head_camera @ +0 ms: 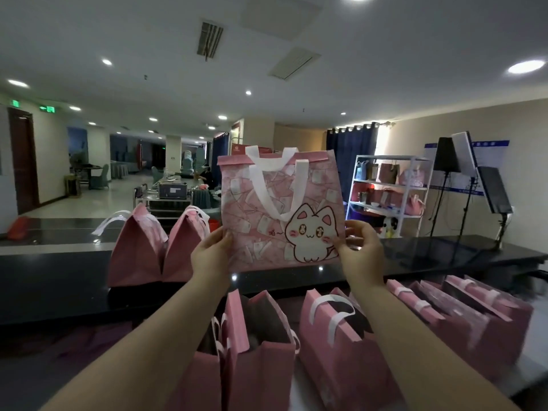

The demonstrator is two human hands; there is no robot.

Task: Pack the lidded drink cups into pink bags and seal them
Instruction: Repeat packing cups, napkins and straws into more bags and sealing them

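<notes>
Both hands, left (211, 254) and right (363, 251), grip a flat empty bag (278, 209); below it, open bags (261, 345) wait unsealed, no cups visible.

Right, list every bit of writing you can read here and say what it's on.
Pink bag held up by both hands: small red marks beside the cat, too blurred to read.
Green exit signs by the ceiling: no legible words.
Blue wall board: too small.
Red sign: unreadable.

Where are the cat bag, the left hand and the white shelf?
cat bag (261, 209): head view, front panel.
left hand (211, 253): head view, back of hand.
white shelf (353, 185): head view, left post.
</notes>
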